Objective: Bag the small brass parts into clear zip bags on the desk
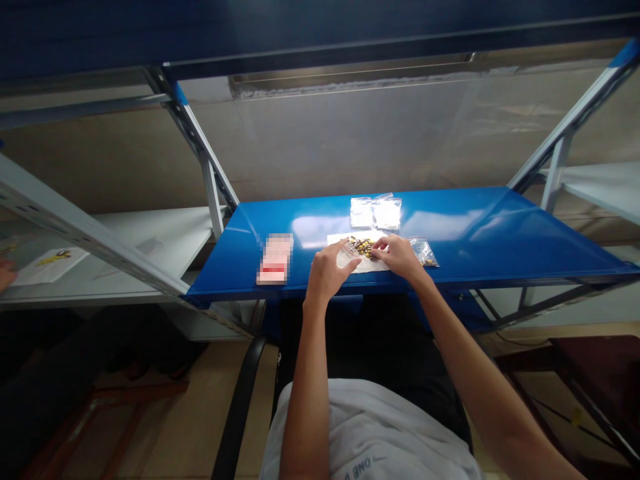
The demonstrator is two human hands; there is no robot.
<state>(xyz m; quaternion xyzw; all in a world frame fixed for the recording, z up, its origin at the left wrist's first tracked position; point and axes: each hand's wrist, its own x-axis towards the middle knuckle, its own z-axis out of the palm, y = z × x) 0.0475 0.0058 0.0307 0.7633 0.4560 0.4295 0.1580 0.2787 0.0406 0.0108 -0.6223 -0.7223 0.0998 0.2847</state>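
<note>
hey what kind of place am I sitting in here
Probably a small workshop or sorting room: there's a blue workbench on a metal frame, a pile of small yellow-and-dark pieces under your hands, and another person's hand at the neighbouring grey shelf.

Surface [480, 233], blue. Widest passage: right side, from small clear bag [425, 252] out to rear right post [575, 127]. Second passage: gap between pink blurred item [275, 259] and left hand [328, 272]. Third: rear strip, left of paired clear bags [376, 213].
Obstacles: paired bags, behind white sheet [369, 265]; small bag, just beside right hand [401, 256]; both hands, flanking piled small pieces [364, 247]; front left post [95, 227], bounding that side; blue panel [320, 33], overhead.
</note>
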